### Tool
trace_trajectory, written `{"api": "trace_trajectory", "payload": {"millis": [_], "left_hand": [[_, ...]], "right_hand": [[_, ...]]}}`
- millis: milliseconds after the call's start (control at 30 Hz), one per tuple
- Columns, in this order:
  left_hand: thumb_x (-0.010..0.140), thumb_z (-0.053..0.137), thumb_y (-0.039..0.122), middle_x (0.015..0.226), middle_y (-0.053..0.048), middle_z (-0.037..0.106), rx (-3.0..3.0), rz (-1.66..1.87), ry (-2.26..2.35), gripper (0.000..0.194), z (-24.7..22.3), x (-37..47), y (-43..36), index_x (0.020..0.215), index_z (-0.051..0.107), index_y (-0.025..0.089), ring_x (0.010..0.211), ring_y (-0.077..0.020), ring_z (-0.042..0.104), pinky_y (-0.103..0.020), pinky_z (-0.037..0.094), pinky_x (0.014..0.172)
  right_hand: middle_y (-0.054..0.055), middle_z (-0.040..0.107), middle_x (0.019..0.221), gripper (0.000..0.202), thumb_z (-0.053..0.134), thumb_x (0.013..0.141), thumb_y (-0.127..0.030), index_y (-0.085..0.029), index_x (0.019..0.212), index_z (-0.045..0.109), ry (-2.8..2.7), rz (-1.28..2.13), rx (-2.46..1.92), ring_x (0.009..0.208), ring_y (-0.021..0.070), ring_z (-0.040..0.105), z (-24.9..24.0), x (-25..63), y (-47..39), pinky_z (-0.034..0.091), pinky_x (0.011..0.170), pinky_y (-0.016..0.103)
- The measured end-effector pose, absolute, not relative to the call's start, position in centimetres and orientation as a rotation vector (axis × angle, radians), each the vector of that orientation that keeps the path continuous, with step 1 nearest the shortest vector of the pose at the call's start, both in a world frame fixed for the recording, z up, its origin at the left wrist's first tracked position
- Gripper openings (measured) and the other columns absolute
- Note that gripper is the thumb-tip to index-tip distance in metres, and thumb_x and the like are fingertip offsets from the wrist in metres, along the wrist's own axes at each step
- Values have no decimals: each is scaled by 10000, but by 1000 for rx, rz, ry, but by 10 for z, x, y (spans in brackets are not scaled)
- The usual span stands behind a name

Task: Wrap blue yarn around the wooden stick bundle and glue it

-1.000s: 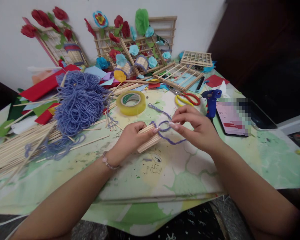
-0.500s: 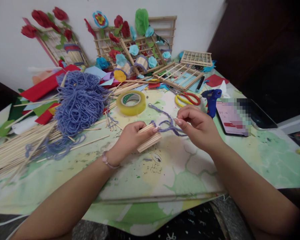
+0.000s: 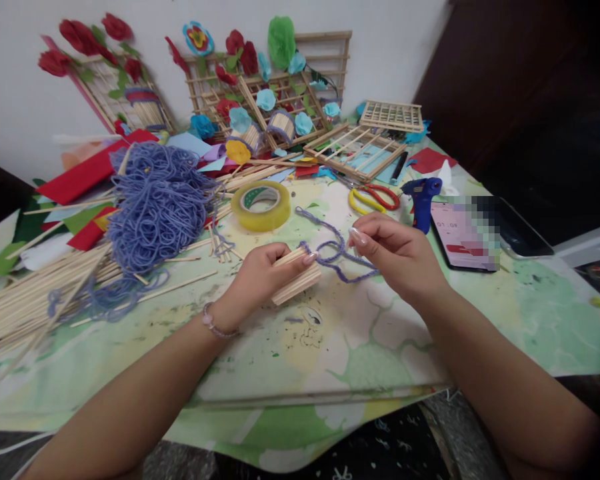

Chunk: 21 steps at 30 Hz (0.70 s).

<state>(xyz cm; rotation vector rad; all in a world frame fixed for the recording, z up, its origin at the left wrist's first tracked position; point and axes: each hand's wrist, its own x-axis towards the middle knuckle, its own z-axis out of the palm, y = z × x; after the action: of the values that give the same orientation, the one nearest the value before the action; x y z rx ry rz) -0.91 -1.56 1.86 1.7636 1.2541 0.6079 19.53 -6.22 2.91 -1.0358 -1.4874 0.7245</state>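
Note:
My left hand grips a small piece made of short wooden sticks set side by side, thumb pressed on top. Blue-purple yarn runs along its upper edge, then trails in loops over the table to the right. Thumb and fingers of my right hand are pinched together just above those loops. Whatever lies between the fingertips is too small to make out. Part of the yarn passes behind this hand. Behind the stick piece lies a roll of yellow tape.
A heap of blue-purple yarn and long sticks cover the left side. Scissors, a blue glue gun and a phone lie at the right. Stick frames with paper flowers stand along the wall.
My right fingertips have lifted slightly off the yarn loops, and the loop below them has opened and dropped a little. My left hand keeps its grip on the stick piece.

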Motion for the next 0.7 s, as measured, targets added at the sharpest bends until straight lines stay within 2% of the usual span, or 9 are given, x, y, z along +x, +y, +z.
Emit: {"api": "trace_trajectory", "payload": {"millis": [200,333,400,467,533,600,667,700], "left_hand": [[699,618,605,537,50,356,1753,605,1275,499,20,-9,-17,571,432,160,495,-67,311,-195,206,417],[707,620,587,533,51,352,1752,614,1285,487,21,-9,-19,568,423,163,488,-67,312,-197,203,417],[713,619,577,529,52,348,1744,621,1279,481,21,-8,-19,566,420,164,484,-66,309,-199,201,417],[716,616,577,527,52,348,1738,620,1276,479,21,-9,-18,569,423,164,482,-66,307,-199,200,417],[714,617,581,528,52,348,1736,615,1273,481,20,-9,-18,572,427,163,484,-65,308,-197,200,418],[709,622,585,532,52,346,1736,615,1265,485,19,-9,-17,573,427,162,488,-65,312,-194,203,419],[703,626,590,528,54,333,1718,637,1273,497,17,-9,-16,564,410,164,481,-63,306,-193,199,413],[703,627,589,524,55,327,1699,659,1286,500,17,-9,-16,560,403,165,475,-62,303,-193,196,409]], "right_hand": [[14,510,881,115,723,731,-292,-242,688,629,-1253,780,-870,982,163,505,28,195,-61,432,874,338],[-34,551,997,114,667,776,-377,-303,713,608,-942,1074,-574,1079,166,522,39,202,-62,442,932,387],[-45,580,977,113,629,806,-397,-314,738,593,-887,1131,-468,1077,156,541,46,209,-63,456,933,373],[-55,595,894,103,605,833,-370,-305,757,580,-895,1182,-401,913,107,595,50,216,-64,499,848,279],[-78,572,775,125,557,871,-352,-288,764,565,-885,1253,-328,611,43,550,53,220,-66,502,637,170],[-97,507,656,194,497,900,-388,-270,753,543,-897,1294,-302,387,21,347,54,221,-69,386,414,140],[-97,426,583,271,452,906,-447,-253,725,508,-958,1259,-401,343,30,160,55,221,-72,236,320,166],[-90,389,566,304,435,904,-471,-245,706,483,-1004,1219,-495,358,39,110,55,221,-73,183,313,184]]}}
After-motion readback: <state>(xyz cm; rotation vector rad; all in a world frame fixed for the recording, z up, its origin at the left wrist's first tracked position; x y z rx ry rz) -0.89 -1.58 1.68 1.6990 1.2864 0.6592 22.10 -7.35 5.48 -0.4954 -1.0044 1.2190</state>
